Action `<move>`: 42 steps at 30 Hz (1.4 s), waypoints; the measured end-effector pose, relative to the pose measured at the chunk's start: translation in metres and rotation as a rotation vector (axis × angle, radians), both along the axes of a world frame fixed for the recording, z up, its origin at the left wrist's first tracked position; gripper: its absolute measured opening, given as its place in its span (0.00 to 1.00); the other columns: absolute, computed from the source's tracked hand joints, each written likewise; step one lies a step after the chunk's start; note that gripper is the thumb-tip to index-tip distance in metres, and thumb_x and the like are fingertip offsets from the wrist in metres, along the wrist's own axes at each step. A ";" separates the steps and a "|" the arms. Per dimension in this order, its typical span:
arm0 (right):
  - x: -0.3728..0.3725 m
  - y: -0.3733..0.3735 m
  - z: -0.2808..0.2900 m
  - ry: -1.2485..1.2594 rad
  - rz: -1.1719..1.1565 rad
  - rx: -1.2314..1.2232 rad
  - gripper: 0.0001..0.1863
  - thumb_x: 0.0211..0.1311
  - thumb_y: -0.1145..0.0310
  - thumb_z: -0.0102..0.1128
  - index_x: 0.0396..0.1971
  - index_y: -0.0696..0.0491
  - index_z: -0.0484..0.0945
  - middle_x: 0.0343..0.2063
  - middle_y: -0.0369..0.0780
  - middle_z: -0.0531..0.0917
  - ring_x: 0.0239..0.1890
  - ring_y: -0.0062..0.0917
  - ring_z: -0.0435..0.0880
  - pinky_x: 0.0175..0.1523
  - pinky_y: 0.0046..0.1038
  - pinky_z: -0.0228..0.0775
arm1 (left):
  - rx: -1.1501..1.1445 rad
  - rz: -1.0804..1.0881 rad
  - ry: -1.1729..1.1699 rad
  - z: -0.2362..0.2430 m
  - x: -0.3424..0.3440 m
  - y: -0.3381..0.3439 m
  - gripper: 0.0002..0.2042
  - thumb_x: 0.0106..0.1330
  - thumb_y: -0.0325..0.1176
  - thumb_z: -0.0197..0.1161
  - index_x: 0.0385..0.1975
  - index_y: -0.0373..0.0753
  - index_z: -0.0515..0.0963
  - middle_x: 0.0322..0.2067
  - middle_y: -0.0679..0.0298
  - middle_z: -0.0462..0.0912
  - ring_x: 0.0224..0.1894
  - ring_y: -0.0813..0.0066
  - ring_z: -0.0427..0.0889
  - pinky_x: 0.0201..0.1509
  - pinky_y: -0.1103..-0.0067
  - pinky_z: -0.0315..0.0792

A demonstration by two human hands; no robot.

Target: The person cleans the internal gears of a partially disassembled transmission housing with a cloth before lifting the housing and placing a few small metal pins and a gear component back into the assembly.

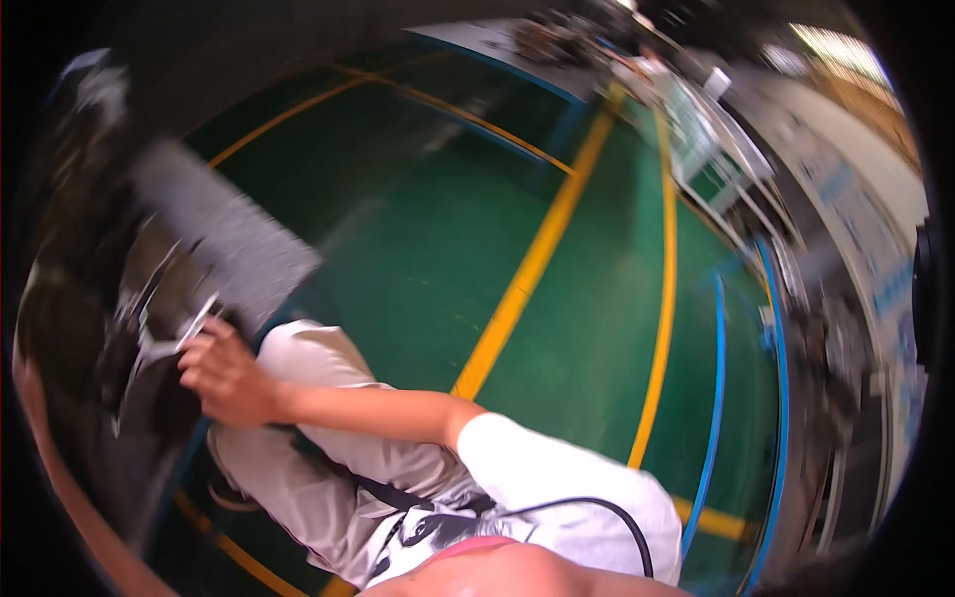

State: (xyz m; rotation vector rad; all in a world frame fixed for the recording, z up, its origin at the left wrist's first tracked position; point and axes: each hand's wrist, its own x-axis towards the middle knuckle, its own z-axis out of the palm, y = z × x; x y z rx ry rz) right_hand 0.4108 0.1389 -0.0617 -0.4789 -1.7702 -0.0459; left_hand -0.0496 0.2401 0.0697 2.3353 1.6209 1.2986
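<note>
My right arm reaches across to the left, and my right hand (pixel 227 376) is closed with fingers curled round a thin, pale metal-looking piece (pixel 199 320). Blur hides its exact kind. Just beyond the fingers lies an angled light-grey part (pixel 154 348) among dark shapes; whether it joins the held piece I cannot tell. At the far left edge my left forearm (pixel 75 507) runs upward, and my left hand (pixel 30 393) is dim and smeared, its fingers not readable.
A grey-topped worktable (pixel 234 224) stands at the left beside my knees. Green floor (pixel 428 259) with yellow lines (pixel 542 254) stretches ahead. Another table (pixel 477 42) is at the back, a white-framed rack (pixel 701 149) at the right, and blue rails (pixel 718 368) nearer. A person (pixel 647 75) is far off.
</note>
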 end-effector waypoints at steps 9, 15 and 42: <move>0.006 0.004 0.016 -0.079 -0.064 -0.044 0.15 0.45 0.75 0.60 0.38 0.52 0.76 0.43 0.39 0.77 0.54 0.35 0.74 0.65 0.49 0.52 | -0.050 0.075 0.371 -0.016 0.198 -0.090 0.22 0.56 0.20 0.55 0.53 0.40 0.75 0.43 0.51 0.80 0.48 0.55 0.78 0.55 0.70 0.70; 0.004 0.009 0.025 -0.058 -0.033 -0.026 0.16 0.44 0.77 0.60 0.37 0.51 0.77 0.41 0.38 0.78 0.51 0.35 0.75 0.65 0.49 0.53 | -0.191 -0.006 0.363 -0.002 0.199 -0.121 0.19 0.60 0.30 0.61 0.53 0.41 0.76 0.44 0.55 0.80 0.48 0.58 0.77 0.54 0.71 0.71; 0.012 0.068 0.088 0.038 0.353 -0.057 0.13 0.45 0.79 0.60 0.35 0.54 0.78 0.33 0.39 0.81 0.38 0.34 0.80 0.48 0.35 0.70 | -0.021 0.327 0.212 -0.054 0.198 -0.041 0.23 0.56 0.48 0.68 0.44 0.37 0.77 0.37 0.56 0.81 0.41 0.60 0.79 0.47 0.71 0.70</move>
